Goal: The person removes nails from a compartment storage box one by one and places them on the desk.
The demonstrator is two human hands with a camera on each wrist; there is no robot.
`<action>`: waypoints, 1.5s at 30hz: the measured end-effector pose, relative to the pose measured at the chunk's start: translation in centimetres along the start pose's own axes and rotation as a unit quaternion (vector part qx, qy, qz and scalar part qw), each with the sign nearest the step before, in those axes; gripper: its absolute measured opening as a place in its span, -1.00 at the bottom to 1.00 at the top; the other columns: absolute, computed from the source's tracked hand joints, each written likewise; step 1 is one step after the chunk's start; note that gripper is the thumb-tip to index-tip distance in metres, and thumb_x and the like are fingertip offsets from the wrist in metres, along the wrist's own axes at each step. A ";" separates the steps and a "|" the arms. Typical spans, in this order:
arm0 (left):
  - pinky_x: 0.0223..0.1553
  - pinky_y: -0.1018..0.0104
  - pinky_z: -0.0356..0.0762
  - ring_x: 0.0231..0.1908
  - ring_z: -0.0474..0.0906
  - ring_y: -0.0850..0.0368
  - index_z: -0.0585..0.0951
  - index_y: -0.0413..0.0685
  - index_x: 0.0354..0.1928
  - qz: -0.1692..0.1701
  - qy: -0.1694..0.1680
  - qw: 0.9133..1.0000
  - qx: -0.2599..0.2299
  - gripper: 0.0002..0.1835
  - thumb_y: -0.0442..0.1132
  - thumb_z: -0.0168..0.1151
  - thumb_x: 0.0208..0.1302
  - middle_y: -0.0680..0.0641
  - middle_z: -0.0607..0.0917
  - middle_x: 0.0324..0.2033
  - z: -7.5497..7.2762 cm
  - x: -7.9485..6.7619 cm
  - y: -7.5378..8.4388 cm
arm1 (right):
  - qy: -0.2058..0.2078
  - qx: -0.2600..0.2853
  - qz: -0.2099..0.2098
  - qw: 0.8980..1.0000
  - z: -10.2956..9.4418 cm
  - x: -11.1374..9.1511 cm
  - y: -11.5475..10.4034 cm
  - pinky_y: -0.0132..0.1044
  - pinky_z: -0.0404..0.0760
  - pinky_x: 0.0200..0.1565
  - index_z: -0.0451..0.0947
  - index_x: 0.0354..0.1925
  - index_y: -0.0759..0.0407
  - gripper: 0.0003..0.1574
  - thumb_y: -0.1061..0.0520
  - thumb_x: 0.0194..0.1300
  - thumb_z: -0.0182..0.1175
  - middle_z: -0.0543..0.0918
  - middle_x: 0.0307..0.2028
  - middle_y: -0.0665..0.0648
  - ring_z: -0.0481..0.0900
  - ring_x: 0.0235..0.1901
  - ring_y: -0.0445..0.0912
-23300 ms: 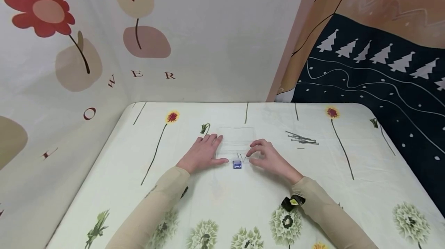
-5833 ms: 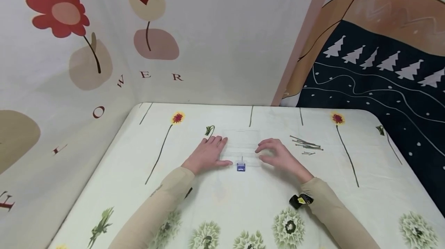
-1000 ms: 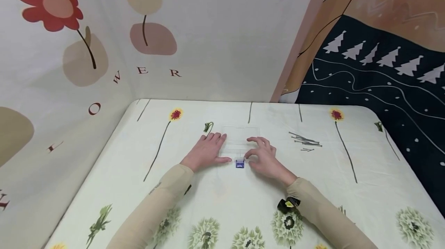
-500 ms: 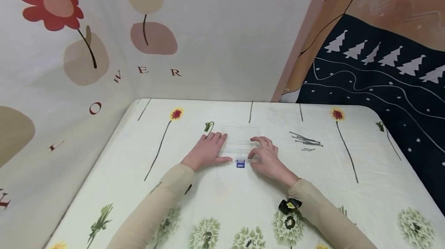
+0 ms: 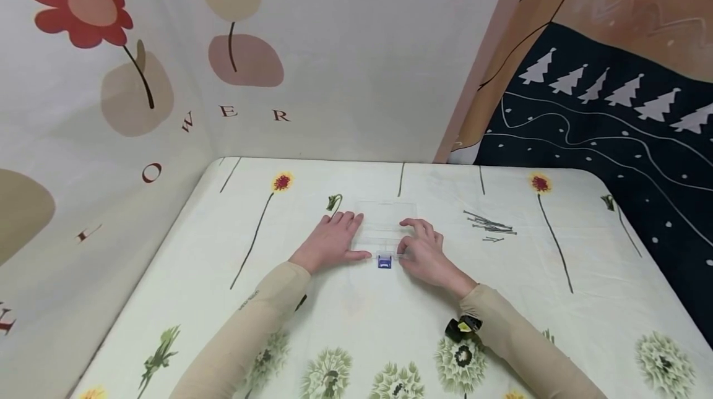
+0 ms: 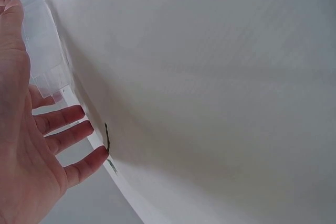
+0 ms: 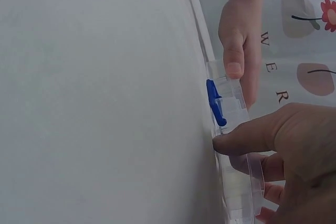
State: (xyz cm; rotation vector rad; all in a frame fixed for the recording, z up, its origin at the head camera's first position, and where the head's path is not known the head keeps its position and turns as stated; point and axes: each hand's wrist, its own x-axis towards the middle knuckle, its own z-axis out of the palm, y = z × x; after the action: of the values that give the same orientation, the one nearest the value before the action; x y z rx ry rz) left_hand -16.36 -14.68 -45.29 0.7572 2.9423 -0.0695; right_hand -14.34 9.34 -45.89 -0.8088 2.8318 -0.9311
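Observation:
A clear plastic box [image 5: 372, 241] lies flat mid-table, with a blue latch [image 5: 384, 261] at its front edge. A clear flat part extends behind the latch side. My left hand [image 5: 331, 243] rests along the box's left side, fingers straight. In the left wrist view, the thumb [image 6: 14, 17] lies at the front edge. My right hand [image 5: 426, 257] is curled over the front right corner, close beside the latch. In the right wrist view, its thumb [image 7: 247, 136] is at the front rim and its index finger is behind the clear wall. I cannot tell whether something thin is pinched between them.
Several long nails [image 5: 490, 226] lie in a loose bundle on the table right of the box. Just in front of them are several short nails [image 5: 492, 239]. The white tablecloth [image 5: 334, 318] has printed flowers. Patterned cloth walls [image 5: 334, 65] stand behind.
Long ago, thin nails showed in the box and one short nail lay by the bundle; now several lie there. Since 5.8 seconds ago, my right hand has moved left towards the latch.

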 end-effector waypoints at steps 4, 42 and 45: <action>0.17 -0.11 0.28 0.23 0.30 -0.09 0.22 -0.13 0.44 0.000 -0.001 1.000 -0.005 0.02 0.51 -0.05 0.17 -0.17 0.38 0.26 0.0 0.0 0.0 | -0.004 -0.001 -0.005 1.000 0.1 0.0 0.1 0.25 0.04 0.08 0.55 -0.48 0.10 -0.86 0.30 0.09 0.30 0.23 0.28 0.26 -0.03 0.30 0.28; 0.17 -0.12 0.27 0.23 0.29 -0.10 0.21 -0.14 0.44 0.001 -0.005 1.000 -0.007 0.02 0.50 -0.06 0.19 -0.19 0.37 0.27 -0.3 -0.2 0.0 | 0.019 -0.009 0.006 1.000 0.4 0.2 -0.3 0.25 0.09 0.08 0.58 -0.53 0.06 -0.82 0.21 -0.03 0.44 0.30 0.25 0.25 0.09 0.26 0.28; 0.17 -0.12 0.27 0.24 0.29 -0.10 0.21 -0.14 0.44 0.002 -0.005 1.000 -0.006 0.02 0.50 -0.06 0.19 -0.19 0.37 0.27 -0.3 -0.2 0.0 | 0.020 -0.018 0.008 1.000 0.5 0.3 -0.4 0.25 0.09 0.08 0.56 -0.56 0.06 -0.80 0.21 -0.01 0.43 0.30 0.24 0.25 0.10 0.25 0.27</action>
State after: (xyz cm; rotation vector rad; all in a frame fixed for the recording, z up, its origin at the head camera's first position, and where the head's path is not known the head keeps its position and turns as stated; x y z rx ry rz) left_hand -16.21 -14.77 -44.99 0.7600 2.9289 -0.0535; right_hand -14.34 8.65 -46.06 -0.7780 2.8927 -0.9072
